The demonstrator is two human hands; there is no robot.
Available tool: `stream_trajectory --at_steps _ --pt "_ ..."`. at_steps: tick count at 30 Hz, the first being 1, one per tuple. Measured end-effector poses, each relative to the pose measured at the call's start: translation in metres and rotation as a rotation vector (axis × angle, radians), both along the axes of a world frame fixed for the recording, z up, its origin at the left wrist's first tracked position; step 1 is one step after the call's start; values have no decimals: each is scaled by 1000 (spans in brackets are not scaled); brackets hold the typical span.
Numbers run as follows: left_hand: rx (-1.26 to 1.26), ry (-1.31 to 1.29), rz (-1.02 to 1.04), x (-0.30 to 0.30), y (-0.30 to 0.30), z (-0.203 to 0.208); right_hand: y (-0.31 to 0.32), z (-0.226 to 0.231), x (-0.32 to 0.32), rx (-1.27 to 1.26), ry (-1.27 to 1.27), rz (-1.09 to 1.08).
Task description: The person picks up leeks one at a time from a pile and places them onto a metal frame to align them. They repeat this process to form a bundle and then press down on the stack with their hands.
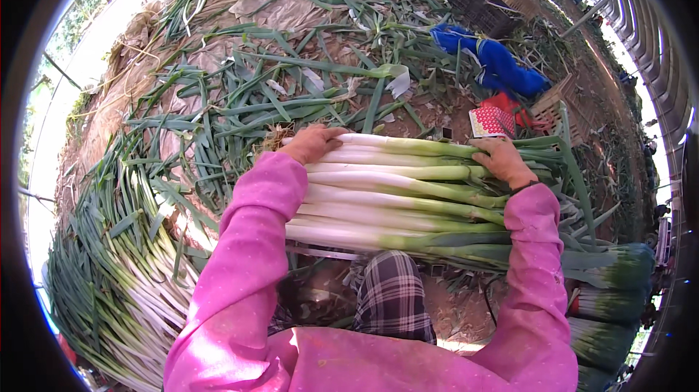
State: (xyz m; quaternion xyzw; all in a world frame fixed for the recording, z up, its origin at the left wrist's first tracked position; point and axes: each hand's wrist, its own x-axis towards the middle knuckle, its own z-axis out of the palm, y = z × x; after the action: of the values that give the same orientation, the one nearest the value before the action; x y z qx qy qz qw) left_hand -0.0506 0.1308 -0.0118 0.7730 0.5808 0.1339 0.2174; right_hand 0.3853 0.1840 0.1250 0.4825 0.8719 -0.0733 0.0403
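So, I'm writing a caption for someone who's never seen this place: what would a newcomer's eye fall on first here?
Probably the row of thick white-and-green stalks across the middle, with the left hand at its white end and the right hand on its green part. The pink sleeves at the lower edge stand out too. Then perhaps the blue bundle at upper right and the heap of thinner stalks at lower left.
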Motion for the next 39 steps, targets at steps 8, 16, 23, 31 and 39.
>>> stream_trajectory --at_steps 8,16,23,31,39 --pt "-234 39 -49 -10 6 17 15 -3 -4 -203 -18 -56" --pt "-137 91 -13 -4 -2 4 49 22 52 -83 -438 -282" --pt "-164 92 75 -12 -8 18 25 41 113 -115 -333 -549" --pt "-173 73 59 -4 -4 13 20 27 170 -26 -149 -839" --pt "-170 84 31 4 3 15 -18 28 232 897 72 -1084"
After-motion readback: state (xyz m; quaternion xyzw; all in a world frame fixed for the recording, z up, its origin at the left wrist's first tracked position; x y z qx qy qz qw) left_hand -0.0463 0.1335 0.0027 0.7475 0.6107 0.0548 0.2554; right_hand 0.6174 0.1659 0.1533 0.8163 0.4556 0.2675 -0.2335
